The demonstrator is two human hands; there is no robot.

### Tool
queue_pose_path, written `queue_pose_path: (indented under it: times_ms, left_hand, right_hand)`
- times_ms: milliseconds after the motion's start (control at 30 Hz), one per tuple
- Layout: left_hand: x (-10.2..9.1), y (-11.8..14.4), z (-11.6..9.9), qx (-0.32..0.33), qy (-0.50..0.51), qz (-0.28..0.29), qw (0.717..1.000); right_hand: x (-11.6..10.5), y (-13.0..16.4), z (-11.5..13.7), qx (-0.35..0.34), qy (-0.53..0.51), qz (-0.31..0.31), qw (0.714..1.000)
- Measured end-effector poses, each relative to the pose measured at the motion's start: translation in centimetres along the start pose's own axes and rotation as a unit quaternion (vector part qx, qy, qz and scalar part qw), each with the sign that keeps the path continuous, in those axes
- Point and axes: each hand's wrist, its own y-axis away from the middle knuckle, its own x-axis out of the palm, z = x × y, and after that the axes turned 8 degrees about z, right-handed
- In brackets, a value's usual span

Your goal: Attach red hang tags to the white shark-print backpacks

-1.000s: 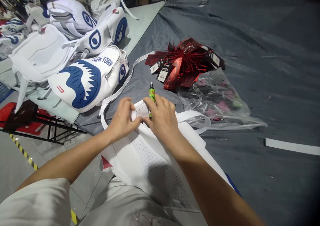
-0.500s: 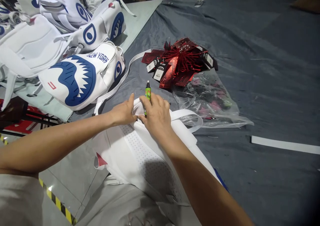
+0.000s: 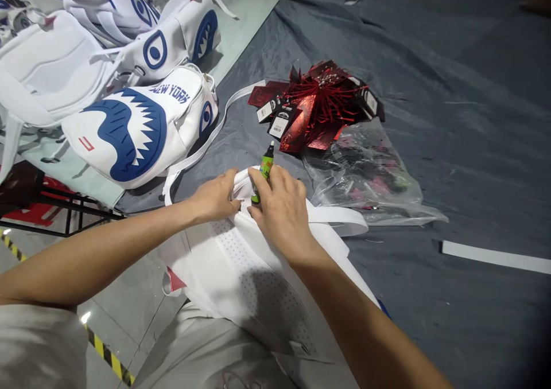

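smooth white bag (image 3: 198, 260), perforated panel (image 3: 275, 297), glossy foil-like tags (image 3: 303, 119), crinkled shiny plastic wrapper (image 3: 383, 177); creased matt table cover (image 3: 439, 125)

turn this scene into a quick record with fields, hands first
left hand: at the top end of a white backpack, exact grip unclear
right hand: holding a green marker pen
upper left: backpack lettered NEW YORK
ahead: red hang tags, clear plastic bag
right: white strip on dark grey cloth
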Motion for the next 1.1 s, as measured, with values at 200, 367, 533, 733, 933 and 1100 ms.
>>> queue_pose_path:
  times_ms: [200,367,533,733,933,1100]
  left_hand:
    - [0.0,0.1,-0.2,-0.004,0.001,0.002,1.0]
    - [0.0,0.1,-0.1,-0.006,0.002,0.007,1.0]
    - [-0.1,0.3,-0.2,-0.018,-0.002,0.013,1.0]
    - [-0.1,0.3,0.1,-0.008,-0.004,0.007,1.0]
    - [-0.1,0.2,0.3,-0.007,0.003,0.005,1.0]
    - [-0.1,0.3,0.2,-0.001,-0.002,0.006,1.0]
  right_hand:
    - [-1.4,1.9,-1.2,-0.037,-0.161,-0.103,0.981]
    - [-4.2,6.2,-1.9,0.039,-0.497,-0.091,0.862]
    - [-6.2,7.7,-0.6,0.099,-0.646,-0.053,0.755]
    - [-4.7,6.4,1.3,0.177,-0.546,0.015,0.818]
    - [-3.3,5.7,0.5,0.116,-0.426,-0.013,0.897]
    - [-3.0,5.9,0.3,0.086,-0.389,-0.015,0.917]
